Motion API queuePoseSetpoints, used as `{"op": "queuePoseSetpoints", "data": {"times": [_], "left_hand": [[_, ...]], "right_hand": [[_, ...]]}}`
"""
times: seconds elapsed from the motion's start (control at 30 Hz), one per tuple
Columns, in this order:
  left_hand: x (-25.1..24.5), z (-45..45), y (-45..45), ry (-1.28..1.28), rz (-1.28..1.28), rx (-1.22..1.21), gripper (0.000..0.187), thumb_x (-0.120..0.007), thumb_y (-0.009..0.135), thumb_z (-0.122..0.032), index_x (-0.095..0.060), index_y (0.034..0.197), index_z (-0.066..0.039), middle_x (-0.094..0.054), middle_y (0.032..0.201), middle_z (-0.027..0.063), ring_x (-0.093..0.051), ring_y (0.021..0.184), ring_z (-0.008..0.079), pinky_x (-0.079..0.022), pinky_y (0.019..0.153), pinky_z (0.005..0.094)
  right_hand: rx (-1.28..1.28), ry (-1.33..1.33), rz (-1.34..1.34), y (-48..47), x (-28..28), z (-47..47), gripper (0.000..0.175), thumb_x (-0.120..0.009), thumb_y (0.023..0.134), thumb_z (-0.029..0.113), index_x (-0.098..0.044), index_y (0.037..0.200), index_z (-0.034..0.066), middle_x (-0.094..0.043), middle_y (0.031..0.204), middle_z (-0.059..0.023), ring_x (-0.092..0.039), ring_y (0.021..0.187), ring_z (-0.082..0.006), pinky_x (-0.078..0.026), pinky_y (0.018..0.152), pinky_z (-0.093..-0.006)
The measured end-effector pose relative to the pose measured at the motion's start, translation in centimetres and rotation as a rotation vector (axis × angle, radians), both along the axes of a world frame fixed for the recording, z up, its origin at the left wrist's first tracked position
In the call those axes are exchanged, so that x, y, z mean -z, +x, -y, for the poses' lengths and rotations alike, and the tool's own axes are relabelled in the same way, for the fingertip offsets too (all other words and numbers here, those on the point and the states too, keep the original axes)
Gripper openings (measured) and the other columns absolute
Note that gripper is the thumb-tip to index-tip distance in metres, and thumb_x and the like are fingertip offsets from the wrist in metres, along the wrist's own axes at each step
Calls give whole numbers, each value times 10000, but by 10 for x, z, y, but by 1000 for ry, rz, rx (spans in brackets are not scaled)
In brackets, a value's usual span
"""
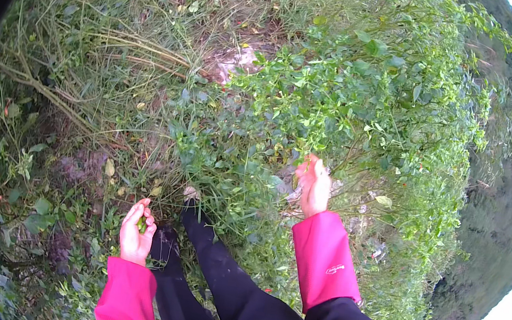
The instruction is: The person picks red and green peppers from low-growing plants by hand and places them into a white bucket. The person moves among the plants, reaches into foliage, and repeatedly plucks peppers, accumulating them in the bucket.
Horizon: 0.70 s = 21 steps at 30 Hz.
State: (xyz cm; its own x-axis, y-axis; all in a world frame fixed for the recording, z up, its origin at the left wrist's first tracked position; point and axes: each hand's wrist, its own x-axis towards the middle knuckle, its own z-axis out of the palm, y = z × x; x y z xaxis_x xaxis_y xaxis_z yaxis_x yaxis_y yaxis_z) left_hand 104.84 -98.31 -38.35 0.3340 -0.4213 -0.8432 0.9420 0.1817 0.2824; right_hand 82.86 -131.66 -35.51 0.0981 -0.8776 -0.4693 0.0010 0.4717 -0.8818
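Observation:
My left hand (136, 236), in a pink sleeve cuff, is at the lower left with its fingers curled. Between palm and fingertips are small green pods (142, 225), seemingly chili peppers, partly hidden by the fingers. Right of centre, my right hand (314, 188) reaches up to the lower edge of a leafy green plant (330, 96). Its fingertips are among the leaves; blur hides whether they grip anything. Small red fruits (404, 184) dot the greenery on the right.
My legs in black trousers (229, 270) stand among grass and weeds. Bare cut or bent stalks (153, 50) lie to the upper left, with another long branch (56, 100) lower down. Pale plastic-like sheeting (238, 62) shows on the ground. A wooded hillside (499, 196) rises at the right.

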Motion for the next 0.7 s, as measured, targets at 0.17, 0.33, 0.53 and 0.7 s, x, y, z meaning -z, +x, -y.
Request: {"op": "queuePoseSetpoints", "data": {"times": [0.17, 0.33, 0.53, 0.7], "left_hand": [[-3, 16, -7, 26, 32, 30, 173, -513, 900, -135, -562, 1033, -35, -501, 747, -5, -448, 618, 81, -365, 529, 197], [-10, 57, -22, -30, 26, 137, 191, -544, 883, -144, -560, 1031, -24, -509, 742, -7, -460, 617, 74, -386, 528, 193], [-20, 77, -28, -73, 17, 165, 174, -535, 883, -131, -564, 1016, -22, -509, 746, 0, -459, 617, 84, -387, 527, 200], [-15, 69, -26, -64, -15, 139, 155, -507, 892, -122, -566, 1007, -35, -505, 742, 1, -447, 615, 91, -365, 530, 203]], "right_hand": [[-208, -1112, -779, 37, -41, 54, 166, -614, 806, 98, -588, 959, 38, -552, 802, -64, -524, 703, -167, -432, 627, -269], [-771, -1178, -1523, 73, -43, 73, 451, -737, 652, 327, -513, 911, 34, -544, 808, -123, -555, 785, -274, -451, 687, -382], [-622, -1224, -1617, 55, -26, 91, 233, -620, 733, 237, -483, 834, 78, -533, 775, -82, -547, 761, -236, -433, 670, -327], [-526, -1205, -1566, 49, -24, 105, 209, -607, 696, 213, -495, 807, 75, -534, 751, -83, -544, 719, -239, -437, 628, -354]]}}
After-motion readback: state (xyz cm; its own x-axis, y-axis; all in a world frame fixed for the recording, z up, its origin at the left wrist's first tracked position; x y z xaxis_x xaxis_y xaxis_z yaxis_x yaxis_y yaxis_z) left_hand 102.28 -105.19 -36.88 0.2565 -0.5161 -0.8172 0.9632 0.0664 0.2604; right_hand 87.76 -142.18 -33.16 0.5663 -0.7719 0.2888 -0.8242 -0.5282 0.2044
